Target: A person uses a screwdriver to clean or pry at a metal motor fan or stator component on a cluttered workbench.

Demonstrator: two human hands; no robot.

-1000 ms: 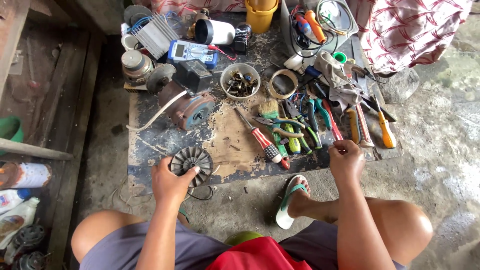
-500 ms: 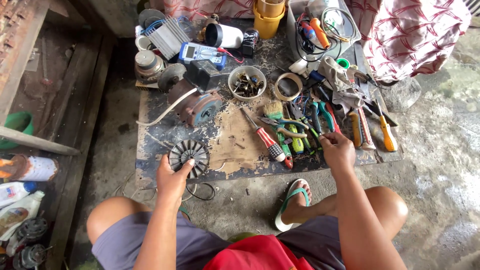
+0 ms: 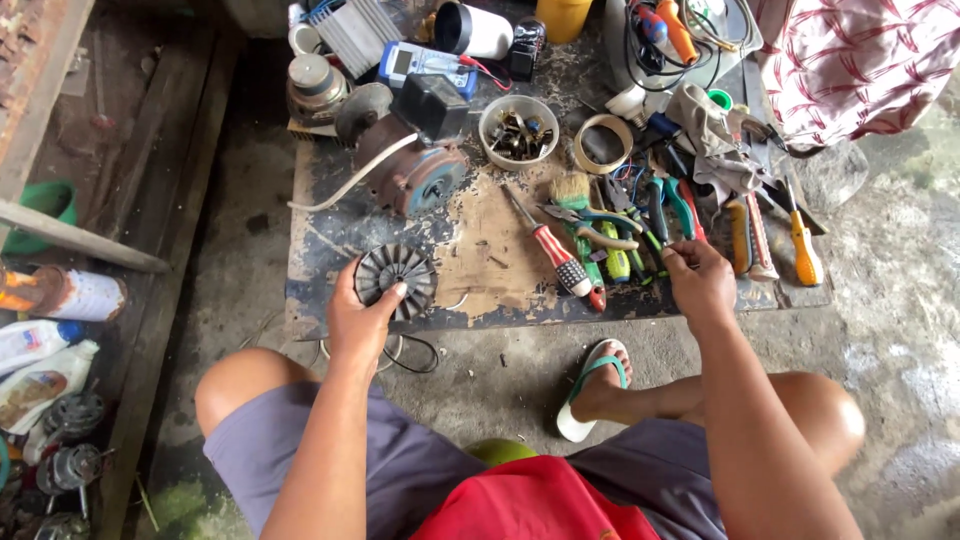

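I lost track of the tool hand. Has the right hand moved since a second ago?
Yes. The right hand has gone up the board, from its near edge to the pliers.

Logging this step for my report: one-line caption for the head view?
Left hand grips a black finned fan wheel; right hand reaches among pliers on the cluttered work board.

A makeshift floor-level repair workshop: screwdrivers (image 3: 560,257), pliers (image 3: 672,200), an electric motor (image 3: 415,175) and a bowl of screws (image 3: 518,130) crowd a worn board (image 3: 330,230).
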